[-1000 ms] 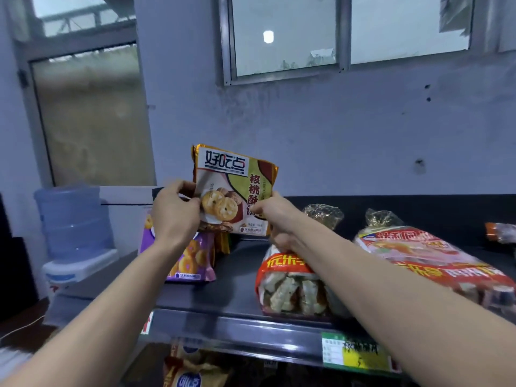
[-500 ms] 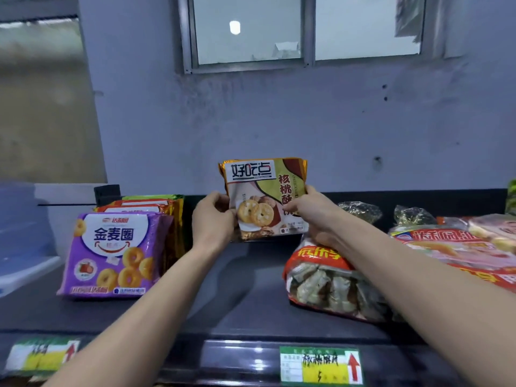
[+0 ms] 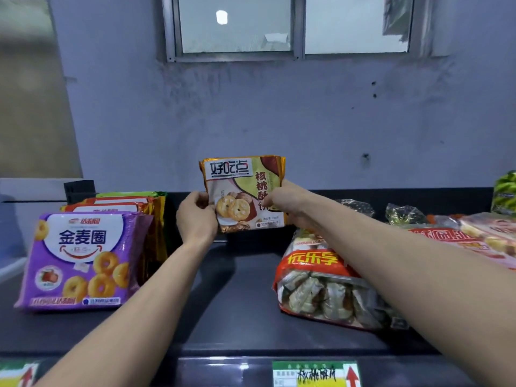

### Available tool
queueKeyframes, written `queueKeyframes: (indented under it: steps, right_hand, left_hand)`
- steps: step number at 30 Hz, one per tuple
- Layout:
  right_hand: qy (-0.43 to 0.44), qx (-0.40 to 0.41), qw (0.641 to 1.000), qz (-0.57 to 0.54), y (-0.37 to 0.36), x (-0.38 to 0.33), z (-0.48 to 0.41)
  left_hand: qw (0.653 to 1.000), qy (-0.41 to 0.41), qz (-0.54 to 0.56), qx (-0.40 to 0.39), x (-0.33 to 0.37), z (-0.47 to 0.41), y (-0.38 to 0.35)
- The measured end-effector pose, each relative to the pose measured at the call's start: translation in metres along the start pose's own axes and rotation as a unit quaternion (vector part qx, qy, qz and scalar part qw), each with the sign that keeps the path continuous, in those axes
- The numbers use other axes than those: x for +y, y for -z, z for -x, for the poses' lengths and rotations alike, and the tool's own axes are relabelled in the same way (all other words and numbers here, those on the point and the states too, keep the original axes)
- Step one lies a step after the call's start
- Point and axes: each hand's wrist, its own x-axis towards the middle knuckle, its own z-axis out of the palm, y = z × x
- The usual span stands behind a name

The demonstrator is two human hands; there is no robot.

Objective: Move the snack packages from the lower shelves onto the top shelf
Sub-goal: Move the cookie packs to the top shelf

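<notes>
Dark grey shelf [image 3: 237, 303], scuffed blue-grey wall [image 3: 279, 121], frosted window [image 3: 237, 23]

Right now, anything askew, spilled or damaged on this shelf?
Nothing visibly spilled or torn. The purple ring-biscuit packet leans back on the orange foil packets behind it; the red clear-window snack bag lies flat on the dark shelf. The gold walnut-biscuit packet is upright, gripped by left hand and right hand.
</notes>
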Motion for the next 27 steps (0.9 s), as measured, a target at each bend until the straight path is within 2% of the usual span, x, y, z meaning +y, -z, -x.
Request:
queueKeyframes:
  steps: [4,8,12,16,20,23,27]
  right_hand:
    - [-0.087,-0.057,0.992,0.067,0.016,0.015,-0.007]
    - [-0.123,-0.026,0.98,0.154,0.037,0.024,-0.012]
    - [-0.113,-0.012,0.954,0.278,0.047,0.033,-0.015]
    - [-0.091,0.003,0.945,0.315,0.048,0.037,-0.016]
    - [-0.053,0.017,0.917,0.395,0.045,0.038,-0.012]
    - [-0.043,0.019,0.914,0.404,0.044,0.04,-0.012]
    - [-0.036,0.043,0.929,0.365,0.043,0.04,-0.011]
  left_hand:
    - [0.996,0.004,-0.054,-0.065,-0.012,0.002,-0.013]
    - [0.989,0.006,-0.066,-0.129,-0.013,0.003,-0.03]
    - [0.987,0.016,-0.07,-0.143,-0.018,0.005,-0.043]
    - [0.985,0.05,-0.053,-0.156,-0.028,0.003,-0.049]
    - [0.982,0.061,-0.02,-0.18,-0.03,0.003,-0.051]
    - [0.981,0.061,-0.014,-0.182,-0.032,0.005,-0.052]
    - [0.981,0.061,-0.013,-0.184,-0.032,0.004,-0.052]
